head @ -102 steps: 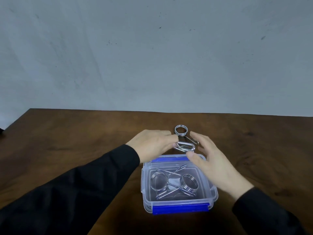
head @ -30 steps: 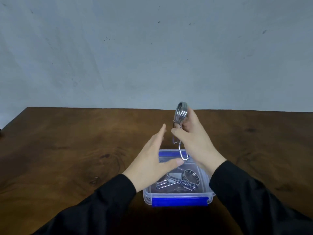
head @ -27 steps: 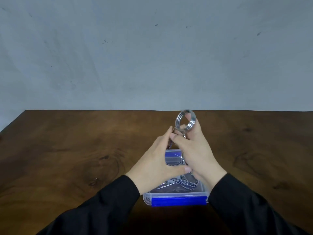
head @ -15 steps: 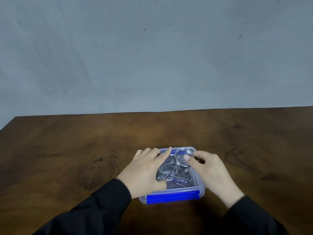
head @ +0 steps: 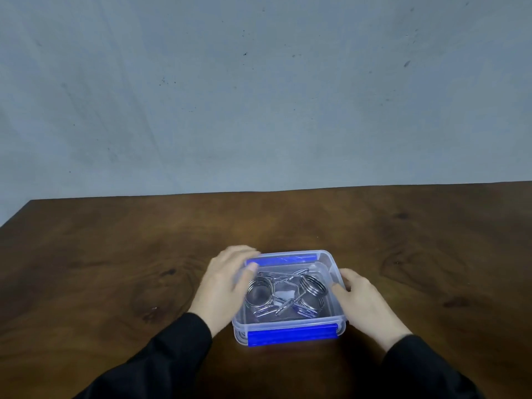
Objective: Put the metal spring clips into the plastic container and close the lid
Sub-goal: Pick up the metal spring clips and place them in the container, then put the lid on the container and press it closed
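A clear plastic container (head: 331, 260) with blue latches at its front (head: 292, 338) and back stands on the table. Several metal spring clips lie inside it, one coil at the left (head: 259, 292) and another at the right (head: 312, 289), their wire arms crossing. My left hand (head: 221, 286) rests against the container's left side with the thumb over the rim; it is blurred. My right hand (head: 365, 303) touches the right wall with curled fingers. Neither hand holds a clip. I see no separate lid.
The dark wooden table (head: 115, 269) stretches wide on both sides of the container. A grey wall (head: 259, 96) rises behind its far edge. My black sleeves (head: 161, 358) reach in from the bottom.
My right hand lowered the raised clip into the container and let go. Both hands then drew apart to the container's sides.
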`<control>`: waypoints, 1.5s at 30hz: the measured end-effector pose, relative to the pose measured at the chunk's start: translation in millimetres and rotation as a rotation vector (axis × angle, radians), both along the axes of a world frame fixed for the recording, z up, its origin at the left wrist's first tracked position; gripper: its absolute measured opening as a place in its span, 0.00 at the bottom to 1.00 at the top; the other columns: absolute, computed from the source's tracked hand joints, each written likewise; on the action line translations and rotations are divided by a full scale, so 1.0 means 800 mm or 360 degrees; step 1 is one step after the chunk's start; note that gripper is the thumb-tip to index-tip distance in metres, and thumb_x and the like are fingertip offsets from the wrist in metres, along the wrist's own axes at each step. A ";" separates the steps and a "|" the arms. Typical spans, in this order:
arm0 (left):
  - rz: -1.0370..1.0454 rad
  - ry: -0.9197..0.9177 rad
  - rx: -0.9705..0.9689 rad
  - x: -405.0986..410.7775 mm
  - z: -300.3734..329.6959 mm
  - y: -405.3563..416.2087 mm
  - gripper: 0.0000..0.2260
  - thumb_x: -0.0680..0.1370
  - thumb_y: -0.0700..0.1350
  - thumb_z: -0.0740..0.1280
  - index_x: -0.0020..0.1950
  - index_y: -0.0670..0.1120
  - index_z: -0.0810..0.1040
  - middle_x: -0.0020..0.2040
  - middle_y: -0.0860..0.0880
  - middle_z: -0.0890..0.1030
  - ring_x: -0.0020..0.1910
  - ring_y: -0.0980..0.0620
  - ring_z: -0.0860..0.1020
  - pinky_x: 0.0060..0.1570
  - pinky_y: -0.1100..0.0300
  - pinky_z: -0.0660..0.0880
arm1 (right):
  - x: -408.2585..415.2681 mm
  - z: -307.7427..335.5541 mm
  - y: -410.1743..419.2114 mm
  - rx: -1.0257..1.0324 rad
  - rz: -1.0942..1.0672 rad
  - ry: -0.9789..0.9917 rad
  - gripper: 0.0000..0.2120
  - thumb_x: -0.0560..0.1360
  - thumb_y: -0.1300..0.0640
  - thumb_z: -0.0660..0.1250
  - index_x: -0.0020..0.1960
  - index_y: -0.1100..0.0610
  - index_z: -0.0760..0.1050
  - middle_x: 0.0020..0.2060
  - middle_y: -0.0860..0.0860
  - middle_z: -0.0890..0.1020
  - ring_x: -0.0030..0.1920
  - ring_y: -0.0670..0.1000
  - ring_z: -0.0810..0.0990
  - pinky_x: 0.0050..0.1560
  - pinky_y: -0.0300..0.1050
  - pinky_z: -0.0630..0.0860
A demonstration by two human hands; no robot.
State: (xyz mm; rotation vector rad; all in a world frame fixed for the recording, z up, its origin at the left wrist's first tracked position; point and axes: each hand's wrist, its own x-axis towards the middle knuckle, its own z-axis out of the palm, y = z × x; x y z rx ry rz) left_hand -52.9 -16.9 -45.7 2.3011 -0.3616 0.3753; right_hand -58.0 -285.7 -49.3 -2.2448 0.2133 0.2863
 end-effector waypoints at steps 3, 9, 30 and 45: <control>0.0599 0.0381 -0.0279 0.001 -0.027 0.021 0.07 0.82 0.46 0.62 0.57 0.52 0.78 0.55 0.54 0.80 0.55 0.54 0.78 0.57 0.53 0.75 | 0.001 -0.001 0.000 0.0007 0.0016 -0.0025 0.10 0.83 0.53 0.60 0.62 0.50 0.76 0.44 0.41 0.83 0.41 0.42 0.84 0.33 0.39 0.83; 0.0420 0.0960 0.0029 0.017 -0.039 0.037 0.07 0.80 0.48 0.64 0.49 0.51 0.83 0.44 0.54 0.84 0.41 0.54 0.80 0.45 0.56 0.79 | 0.000 -0.005 -0.002 0.0054 0.0024 -0.0039 0.10 0.83 0.49 0.60 0.59 0.49 0.77 0.47 0.45 0.86 0.44 0.43 0.86 0.36 0.47 0.86; 0.0618 0.0645 -0.0623 0.073 0.024 0.030 0.15 0.84 0.43 0.54 0.70 0.51 0.70 0.49 0.47 0.82 0.44 0.52 0.79 0.45 0.59 0.75 | -0.022 0.035 -0.009 0.0118 -0.0023 -0.0149 0.13 0.83 0.50 0.59 0.44 0.51 0.78 0.29 0.44 0.81 0.32 0.41 0.82 0.26 0.33 0.75; 0.0301 0.0075 -0.0528 0.012 0.037 0.013 0.13 0.84 0.44 0.55 0.57 0.65 0.66 0.55 0.63 0.77 0.54 0.67 0.77 0.48 0.76 0.71 | 0.011 -0.005 0.010 0.0134 0.0015 -0.0114 0.13 0.83 0.55 0.60 0.42 0.51 0.80 0.31 0.46 0.85 0.31 0.43 0.81 0.28 0.37 0.74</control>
